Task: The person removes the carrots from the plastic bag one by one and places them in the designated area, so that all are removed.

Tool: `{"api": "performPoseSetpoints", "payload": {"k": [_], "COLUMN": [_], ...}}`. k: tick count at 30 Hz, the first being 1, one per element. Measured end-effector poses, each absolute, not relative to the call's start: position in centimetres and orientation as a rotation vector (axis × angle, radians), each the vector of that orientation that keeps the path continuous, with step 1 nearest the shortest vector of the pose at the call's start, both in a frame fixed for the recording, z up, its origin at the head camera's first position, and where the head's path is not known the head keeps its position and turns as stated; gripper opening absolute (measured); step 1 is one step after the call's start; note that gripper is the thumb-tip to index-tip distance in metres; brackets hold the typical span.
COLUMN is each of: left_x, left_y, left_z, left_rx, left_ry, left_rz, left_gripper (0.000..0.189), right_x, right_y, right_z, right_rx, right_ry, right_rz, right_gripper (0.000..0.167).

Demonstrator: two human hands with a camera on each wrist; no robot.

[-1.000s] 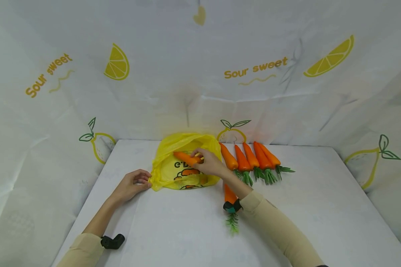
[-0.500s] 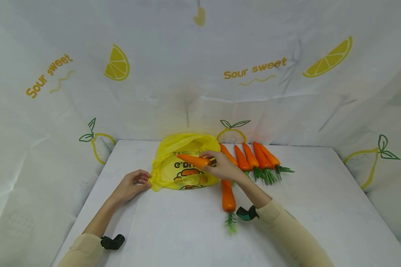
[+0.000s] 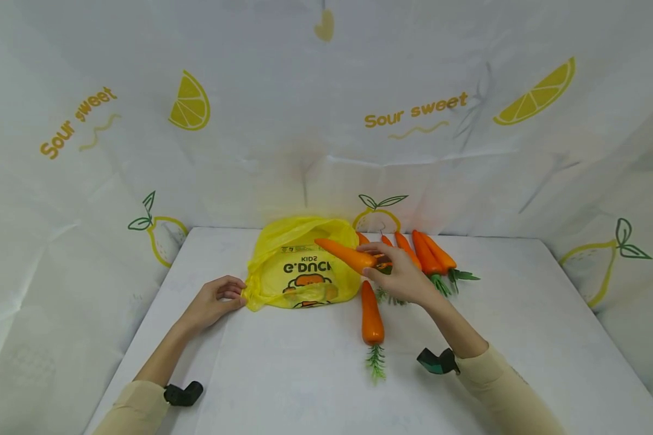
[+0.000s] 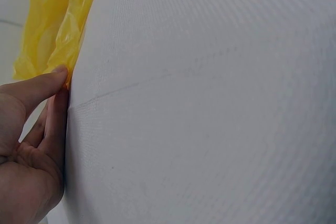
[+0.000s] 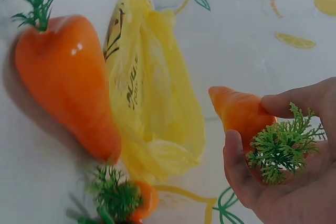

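My right hand (image 3: 399,275) grips a carrot (image 3: 345,254) near its leafy end, its tip toward the upper left, just off the right edge of a yellow plastic bag (image 3: 269,248). The right wrist view shows thumb and fingers round that carrot (image 5: 244,114), green leaves poking out toward the palm. My left hand (image 3: 212,302) pinches the bag's left edge at the table; in the left wrist view, thumb and fingers hold the yellow plastic (image 4: 63,30). The bag lies on its side with its mouth gaping and printed letters showing.
One carrot (image 3: 372,314) lies alone in front of the bag's right side, leaves toward me. Several more carrots (image 3: 430,257) lie in a row right of the bag, partly behind my right hand. A printed white curtain (image 3: 305,181) stands behind the white table (image 3: 283,374).
My right hand has moved right with the carrot, from over the bag's mouth to beyond its right edge. The single front carrot is now fully uncovered. My left hand has stayed still.
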State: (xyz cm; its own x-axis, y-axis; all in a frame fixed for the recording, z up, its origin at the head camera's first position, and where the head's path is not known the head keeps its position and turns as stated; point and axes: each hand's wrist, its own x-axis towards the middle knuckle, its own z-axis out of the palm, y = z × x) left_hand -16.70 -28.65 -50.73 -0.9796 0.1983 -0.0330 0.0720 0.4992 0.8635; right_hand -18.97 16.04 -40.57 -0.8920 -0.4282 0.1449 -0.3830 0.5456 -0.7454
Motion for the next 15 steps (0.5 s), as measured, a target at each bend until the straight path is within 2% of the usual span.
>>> {"api": "performPoseSetpoints", "payload": {"k": [15], "left_x": [-16.7], "left_y": [-28.7], "left_z": [-50.9], "left_rx": [0.245], "left_ry": [2.608], "left_rz": [1.495], "left_gripper": [0.034], "right_x": [-15.3], "right_y": [21.5], "right_z": [-40.7], "right_rx": [-0.529], "right_ry": [2.845], "right_rz": [-1.290], "right_gripper": [0.043]}}
